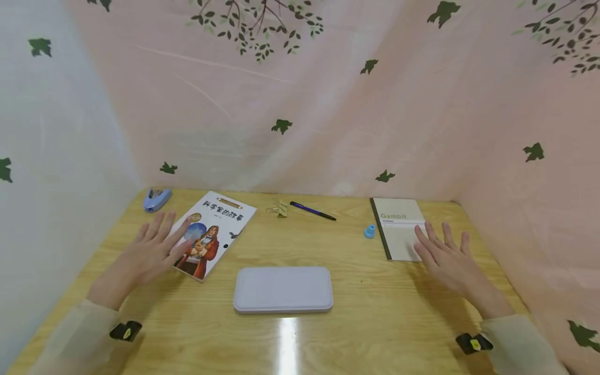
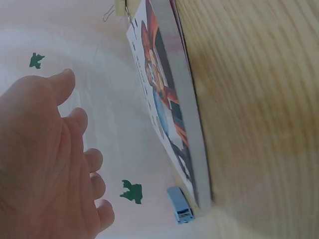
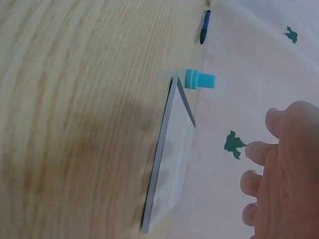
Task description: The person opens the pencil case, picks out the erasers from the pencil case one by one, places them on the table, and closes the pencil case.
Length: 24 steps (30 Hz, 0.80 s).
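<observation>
My left hand (image 1: 149,252) hovers above the table with its fingers spread, holding nothing. Below its fingertips lies a white book (image 1: 220,221) with a figure in a red coat on its cover. On the right, my right hand (image 1: 450,260) is also spread and empty, raised over the lower right corner of a cream notebook (image 1: 398,239) marked "Gambit". Between the hands a pale lavender flat case (image 1: 283,289) lies near the front. The left wrist view shows the book (image 2: 172,74) apart from the hand; in the right wrist view the notebook (image 3: 169,164) is likewise untouched.
A blue stapler (image 1: 157,199) sits at the back left. Further along the back are a gold binder clip (image 1: 280,209) and a dark blue pen (image 1: 312,210). A small light-blue cone-shaped piece (image 1: 370,232) stands left of the notebook. Pink cloth (image 1: 328,151) walls the table's back and sides.
</observation>
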Available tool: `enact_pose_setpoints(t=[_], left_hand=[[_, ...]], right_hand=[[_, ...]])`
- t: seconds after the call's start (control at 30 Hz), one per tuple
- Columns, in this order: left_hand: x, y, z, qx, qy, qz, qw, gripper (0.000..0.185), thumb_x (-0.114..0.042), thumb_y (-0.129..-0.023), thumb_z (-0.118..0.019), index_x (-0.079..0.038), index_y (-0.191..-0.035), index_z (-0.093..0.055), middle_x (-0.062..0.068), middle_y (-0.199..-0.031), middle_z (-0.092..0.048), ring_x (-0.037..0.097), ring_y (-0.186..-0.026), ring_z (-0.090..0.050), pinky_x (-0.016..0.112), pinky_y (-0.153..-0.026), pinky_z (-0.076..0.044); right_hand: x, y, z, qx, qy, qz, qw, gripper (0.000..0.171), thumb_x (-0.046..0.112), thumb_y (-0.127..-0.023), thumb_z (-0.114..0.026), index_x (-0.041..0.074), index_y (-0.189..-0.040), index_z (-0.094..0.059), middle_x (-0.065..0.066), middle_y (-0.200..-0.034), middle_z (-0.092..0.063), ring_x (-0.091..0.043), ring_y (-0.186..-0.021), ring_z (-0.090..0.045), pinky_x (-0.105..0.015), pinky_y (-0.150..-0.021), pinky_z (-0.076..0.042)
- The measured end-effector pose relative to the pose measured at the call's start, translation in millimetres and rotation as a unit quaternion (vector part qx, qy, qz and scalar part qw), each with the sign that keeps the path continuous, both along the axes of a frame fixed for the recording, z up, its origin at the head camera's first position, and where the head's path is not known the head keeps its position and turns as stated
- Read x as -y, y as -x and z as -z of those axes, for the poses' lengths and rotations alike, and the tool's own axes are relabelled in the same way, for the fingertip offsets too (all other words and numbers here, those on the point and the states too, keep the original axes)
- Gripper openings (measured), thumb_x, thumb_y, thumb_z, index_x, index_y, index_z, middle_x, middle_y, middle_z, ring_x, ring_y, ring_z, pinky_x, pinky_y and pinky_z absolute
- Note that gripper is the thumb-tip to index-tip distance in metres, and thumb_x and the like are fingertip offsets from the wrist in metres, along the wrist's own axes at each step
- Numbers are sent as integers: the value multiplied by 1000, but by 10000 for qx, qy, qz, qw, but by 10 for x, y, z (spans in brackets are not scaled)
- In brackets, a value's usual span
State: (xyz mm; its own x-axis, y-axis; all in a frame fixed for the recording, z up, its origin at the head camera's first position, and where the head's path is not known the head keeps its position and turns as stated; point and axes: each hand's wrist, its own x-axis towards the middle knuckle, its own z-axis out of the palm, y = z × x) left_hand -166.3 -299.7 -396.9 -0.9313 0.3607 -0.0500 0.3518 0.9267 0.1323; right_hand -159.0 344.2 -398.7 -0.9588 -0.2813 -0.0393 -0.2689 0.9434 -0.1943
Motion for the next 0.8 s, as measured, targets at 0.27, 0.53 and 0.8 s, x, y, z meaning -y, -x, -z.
enact_pose_setpoints(t=[0.27, 0.53, 0.8], left_hand=[[-291, 54, -264, -664, 302, 304, 9969, 73, -55, -107, -39, -11, -163, -21, 30, -165, -9, 47, -151, -5, 66, -116, -12], [-802, -43, -588, -1306, 692, 939, 9845, 73, -60, -104, -40, -19, -163, -26, 22, -167, -9, 38, -154, -3, 59, -119, -13], [-1223, -181, -334, -1726, 452, 1747, 9683, 75, -66, -104, -25, -19, -162, -29, 18, -168, -10, 35, -154, -6, 58, -119, -17]], right_hand=[[369, 66, -235, -378, -223, -391, 9983, 69, 52, -109, -30, 14, -164, -15, -19, -167, -4, -36, -150, 22, -65, -106, 26], [1079, 14, -339, -1488, -569, -1136, 9807, 77, 61, -102, -44, 15, -162, -27, -14, -167, -11, -35, -152, 14, -67, -111, 16], [1616, -76, -49, -1427, -197, -2044, 9682, 78, 66, -101, -40, 18, -162, -29, -9, -168, -9, -35, -153, 8, -68, -114, 8]])
